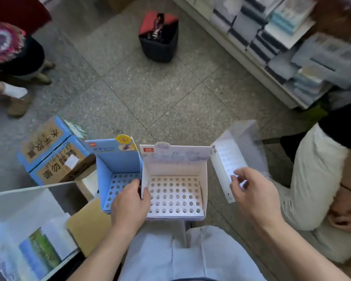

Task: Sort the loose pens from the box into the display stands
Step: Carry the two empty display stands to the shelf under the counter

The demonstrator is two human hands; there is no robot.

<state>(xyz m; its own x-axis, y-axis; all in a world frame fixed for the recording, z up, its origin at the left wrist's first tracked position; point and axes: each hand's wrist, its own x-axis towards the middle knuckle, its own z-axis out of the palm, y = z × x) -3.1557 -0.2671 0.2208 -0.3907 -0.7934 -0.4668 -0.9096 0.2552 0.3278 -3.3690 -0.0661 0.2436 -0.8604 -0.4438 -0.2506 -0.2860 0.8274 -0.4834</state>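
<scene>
Stage: setup only, no pen placed.
- Fingers of left hand clamp adjoining walls of blue stand and white stand. All holes empty.
- Fingers of right hand pinch third stand, blurred.
- No loose pens visible near fingers.

On the blue carton, two lines of large dark Chinese characters: "水平" legible, the rest too skewed to read. On the white display stand, a small red logo tag and pale script, both blurred. On the blue display stand, a yellow round badge, illegible. On the tilted white stand, small black characters, unreadable.
</scene>
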